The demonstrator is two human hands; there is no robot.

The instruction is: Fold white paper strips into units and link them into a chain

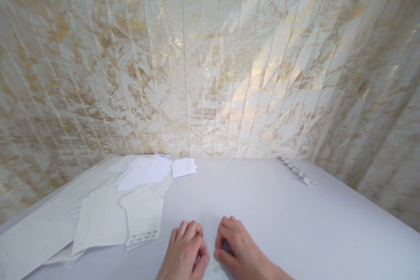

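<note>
At the bottom middle of the head view, my left hand (184,250) is closed, its fingers curled and the thumb turned inward. My right hand (242,248) faces it a short way to the right, likewise closed, with thumb and forefinger close together. Between them, low over the white table, lies a pale sheet of paper (214,267) with faint lines. The fingers of both hands meet at its side edges. Most of the sheet is hidden by the hands and cut off by the frame's lower edge.
Loose white papers (101,218) spread over the table's left side, and a stack with dark print (144,216) lies nearest my left hand. A small folded paper (183,167) sits at the back. Silvery strip-like objects (298,172) lie back right. A patterned curtain (203,61) hangs behind the table (262,197).
</note>
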